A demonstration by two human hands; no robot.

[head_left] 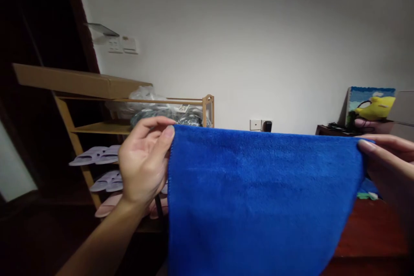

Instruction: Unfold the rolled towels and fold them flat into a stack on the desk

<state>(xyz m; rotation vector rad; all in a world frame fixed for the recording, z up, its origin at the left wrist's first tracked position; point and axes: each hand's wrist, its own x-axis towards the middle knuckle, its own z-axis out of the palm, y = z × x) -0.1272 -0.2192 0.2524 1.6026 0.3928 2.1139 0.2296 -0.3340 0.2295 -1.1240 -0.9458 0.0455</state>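
Note:
A bright blue fleece towel (258,198) hangs flat and stretched in front of me, filling the lower middle of the head view. My left hand (145,164) pinches its upper left corner between thumb and fingers. My right hand (386,159) pinches the upper right corner at the frame's right edge. The towel's top edge runs nearly level between the two hands, and its lower part drops out of view.
A wooden shoe rack (97,127) stands at the left with several pale slippers (97,155), a cardboard box on top and plastic bags. A dark red-brown table (371,233) sits at the right, a yellow plush toy (377,108) behind it. White wall with sockets behind.

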